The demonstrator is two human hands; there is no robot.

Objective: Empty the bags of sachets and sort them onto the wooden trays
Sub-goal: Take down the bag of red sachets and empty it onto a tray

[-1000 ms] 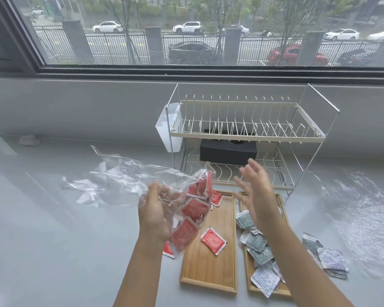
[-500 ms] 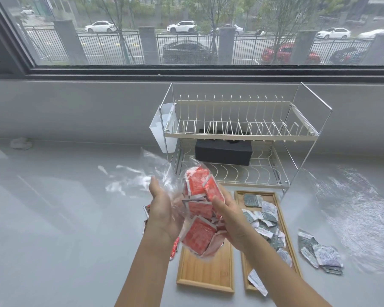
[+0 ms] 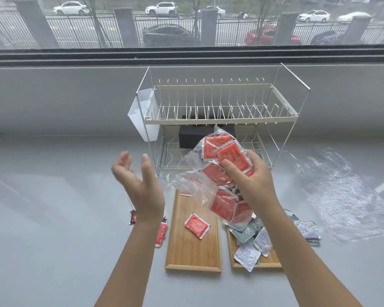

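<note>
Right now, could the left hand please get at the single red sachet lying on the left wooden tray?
Probably yes: the left hand is open and empty, hovering beside the left wooden tray, and the red sachet lies uncovered; the bag hangs above and to the right.

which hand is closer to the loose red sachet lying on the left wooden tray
Left. The left hand, open and empty, hangs just up-left of the loose red sachet. The right hand is up-right of it, holding the bag of red sachets.
</note>
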